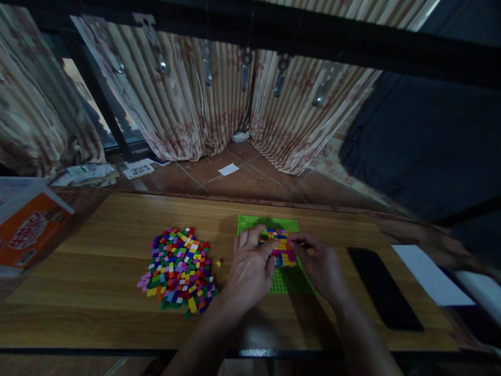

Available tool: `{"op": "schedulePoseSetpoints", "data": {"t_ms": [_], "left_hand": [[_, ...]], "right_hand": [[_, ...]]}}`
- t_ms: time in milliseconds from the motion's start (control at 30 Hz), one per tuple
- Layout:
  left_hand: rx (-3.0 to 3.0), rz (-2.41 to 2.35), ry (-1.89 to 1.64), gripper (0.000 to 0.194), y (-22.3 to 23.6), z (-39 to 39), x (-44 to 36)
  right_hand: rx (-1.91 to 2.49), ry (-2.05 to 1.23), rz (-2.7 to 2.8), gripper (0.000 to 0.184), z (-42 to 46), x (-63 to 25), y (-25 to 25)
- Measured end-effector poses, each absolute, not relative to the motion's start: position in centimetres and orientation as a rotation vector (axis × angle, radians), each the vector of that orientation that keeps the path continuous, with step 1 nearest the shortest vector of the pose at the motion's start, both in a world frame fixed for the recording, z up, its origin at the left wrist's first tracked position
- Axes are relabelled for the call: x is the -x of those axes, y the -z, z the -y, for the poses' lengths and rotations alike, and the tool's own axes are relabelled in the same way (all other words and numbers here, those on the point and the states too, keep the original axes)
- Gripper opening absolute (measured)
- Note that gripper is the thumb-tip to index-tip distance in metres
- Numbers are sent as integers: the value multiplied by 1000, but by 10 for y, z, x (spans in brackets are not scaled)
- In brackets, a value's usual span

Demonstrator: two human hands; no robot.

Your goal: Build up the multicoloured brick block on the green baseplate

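Note:
A multicoloured build of toy bricks (286,258) stands on a green studded baseplate (287,284). My left hand (252,261) lies along the build's left side, its thumb and index finger closed against the bricks and the other fingers over the plate. At the build's right edge, my right hand (319,261) pinches with thumb and index finger. A small pinkish-red toy brick shows at those fingertips, partly covered. The hands hide some of the build and the plate.
A heap of loose toy bricks (180,269) lies left on the wooden table (102,261), with a single yellow brick (219,263) beside it. A black flat object (383,287) is at right. An orange-and-white box (33,230) stands far left. A dark bar (250,26) crosses above.

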State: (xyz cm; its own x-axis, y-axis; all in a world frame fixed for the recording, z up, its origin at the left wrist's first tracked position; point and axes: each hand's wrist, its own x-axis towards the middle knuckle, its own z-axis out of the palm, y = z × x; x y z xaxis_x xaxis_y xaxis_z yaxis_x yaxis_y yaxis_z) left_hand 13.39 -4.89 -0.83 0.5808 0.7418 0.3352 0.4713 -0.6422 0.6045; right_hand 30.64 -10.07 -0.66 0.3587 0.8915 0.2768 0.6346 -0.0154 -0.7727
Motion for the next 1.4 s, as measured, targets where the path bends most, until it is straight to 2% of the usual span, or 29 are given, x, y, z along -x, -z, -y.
{"op": "schedulePoseSetpoints", "data": {"t_ms": [300, 633, 800, 900, 1067, 1400], "left_hand": [[-2405, -962, -773, 33, 15, 54, -145], [-2379, -962, -743, 36, 15, 54, -147], [-2376, -969, -756, 35, 17, 53, -148], [-2383, -977, -747, 34, 18, 53, -148], [-2402, -992, -715, 35, 17, 54, -148], [-2458, -984, -745, 36, 19, 54, -149]], "right_hand": [[1672, -182, 1496, 13, 102, -304, 17], [1668, -300, 1291, 9, 102, -301, 21], [1694, -375, 1157, 18, 102, -306, 26], [1689, -338, 1265, 21, 102, -307, 25], [1711, -215, 1356, 18, 101, -306, 23], [1706, -409, 1095, 13, 98, -299, 24]]}}
